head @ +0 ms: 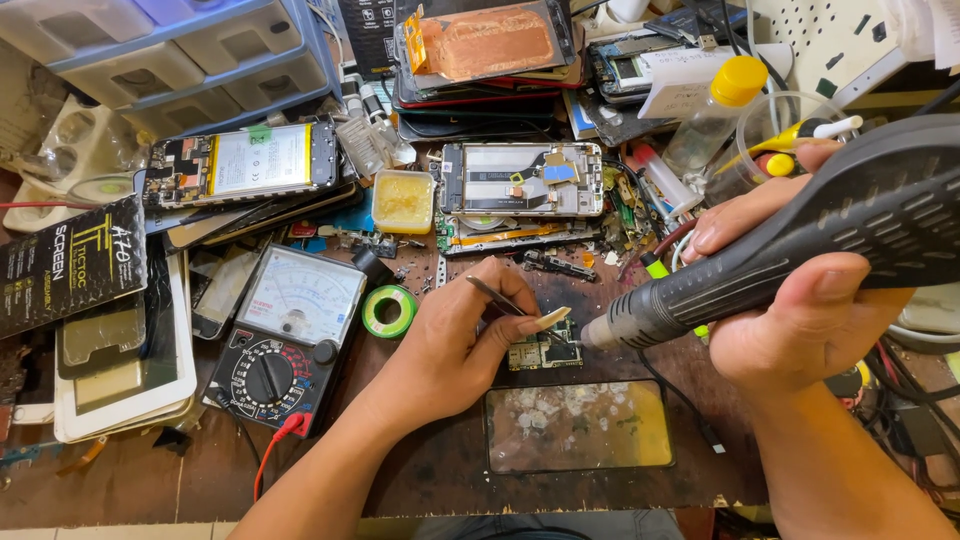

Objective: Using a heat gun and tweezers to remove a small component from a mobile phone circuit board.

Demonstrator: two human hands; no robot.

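- Black-handled hot-air tool (800,250) sat clamped in the right hand (800,320), fingers wrapped fully round its ribbed grip, its metal nozzle (610,330) aimed at a small circuit board (545,350) on the worn wooden bench (420,470).
- The left hand (450,350) pinched a pair of thin metal tweezers (500,298) shut-fingered, thumb and forefinger pressed together on the shaft; whether the tips gripped any part could not be told.
- The board lay near the bench's middle, just above a dark glass phone panel (580,425) and right of a roll of green solder wire (389,311).
- Judged from the pose, the work stood at the heating stage, nozzle close to the board and tweezers poised over it; the next move would seem to call for a steady nozzle and a light, precise pick.
- Open room was scarce: an analogue multimeter (285,340) with its red lead sat left, 1 opened phone (522,180) lay behind, and another opened phone (245,160) rested further left.
- A yellow-capped bottle (715,110) and stacked handsets crowded the far edge; the near edge below the glass panel offered the only free strip.
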